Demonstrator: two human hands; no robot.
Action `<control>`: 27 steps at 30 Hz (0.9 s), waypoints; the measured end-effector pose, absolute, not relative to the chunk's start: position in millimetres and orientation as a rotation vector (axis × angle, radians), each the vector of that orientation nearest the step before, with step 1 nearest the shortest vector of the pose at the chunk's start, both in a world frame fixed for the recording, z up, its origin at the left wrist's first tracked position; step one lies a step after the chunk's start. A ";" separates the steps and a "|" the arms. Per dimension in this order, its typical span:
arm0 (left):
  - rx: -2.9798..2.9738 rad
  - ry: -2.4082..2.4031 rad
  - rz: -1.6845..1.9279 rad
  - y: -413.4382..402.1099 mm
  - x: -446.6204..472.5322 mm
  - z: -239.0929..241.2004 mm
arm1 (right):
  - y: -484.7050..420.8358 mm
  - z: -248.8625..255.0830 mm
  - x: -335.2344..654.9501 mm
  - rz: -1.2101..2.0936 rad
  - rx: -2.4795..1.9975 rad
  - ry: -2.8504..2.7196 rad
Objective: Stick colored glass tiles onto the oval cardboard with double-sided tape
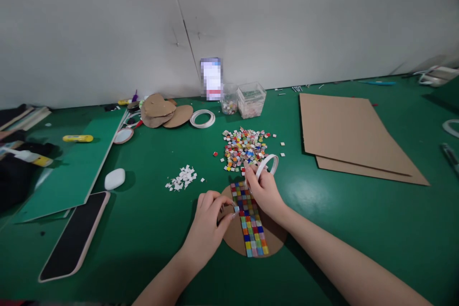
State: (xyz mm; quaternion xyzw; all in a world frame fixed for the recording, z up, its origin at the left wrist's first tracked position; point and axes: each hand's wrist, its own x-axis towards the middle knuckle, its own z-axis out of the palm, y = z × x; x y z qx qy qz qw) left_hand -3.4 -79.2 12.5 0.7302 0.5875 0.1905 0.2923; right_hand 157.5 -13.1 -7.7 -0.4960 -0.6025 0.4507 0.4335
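A round cardboard disc (234,234) lies on the green table, with a strip of small coloured mosaic tiles (251,222) running down its middle. My left hand (210,220) is closed in a pinch on one small tile at the strip's left edge. My right hand (263,189) rests at the top of the strip, its fingers closed round a white tape roll (268,162). A heap of loose coloured tiles (244,148) lies just beyond the disc. A small pile of white paper scraps (182,178) sits to the left.
Cardboard sheets (351,134) lie at the right. A phone (77,234), a white oval case (114,179) and a green board (79,162) are at the left. Two clear containers (251,100), another tape roll (202,118) and cardboard shapes (161,111) stand near the wall.
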 end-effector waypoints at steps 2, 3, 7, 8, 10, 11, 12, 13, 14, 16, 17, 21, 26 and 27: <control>1.937 1.569 0.505 -79.3 -3.1 12.6 | -13.3 -8.7 157.6 1.127 -1.238 -1.504; 1.934 1.569 0.503 -79.3 -3.0 12.7 | -13.4 -9.2 157.5 1.130 -1.239 -1.505; 1.936 1.558 0.507 -79.4 -3.1 12.9 | -13.4 -9.1 157.3 1.120 -1.250 -1.538; 1.939 1.554 0.508 -79.4 -3.2 12.9 | -13.3 -7.9 157.3 1.107 -1.256 -1.557; 1.946 1.550 0.509 -79.4 -3.4 12.6 | -13.1 -3.8 157.6 1.088 -1.267 -1.621; 1.948 1.550 0.509 -79.4 -3.4 12.5 | -13.3 -1.0 158.0 1.086 -1.277 -1.664; 1.950 1.551 0.511 -79.4 -3.4 12.3 | -13.6 2.1 158.5 1.093 -1.294 -1.713; 1.951 1.553 0.512 -79.3 -3.4 12.1 | -14.1 5.3 159.3 1.100 -1.323 -1.765; 1.951 1.555 0.513 -79.3 -3.3 12.0 | -14.7 8.5 160.3 1.104 -1.366 -1.819; 1.948 1.568 0.520 -79.3 -2.9 11.6 | -16.3 13.8 162.9 1.095 -1.471 -1.926; 1.945 1.572 0.525 -79.4 -2.8 11.4 | -17.1 15.9 164.4 1.084 -1.514 -1.979; 1.924 1.556 0.547 -79.6 -2.4 10.6 | -19.1 21.3 170.7 1.072 -1.573 -2.182; 1.901 1.551 0.565 -78.5 -2.8 9.5 | -21.5 24.0 174.2 1.075 -1.596 -2.238; 1.900 1.550 0.571 -78.3 -2.9 9.3 | -22.3 23.8 173.8 1.058 -1.605 -2.241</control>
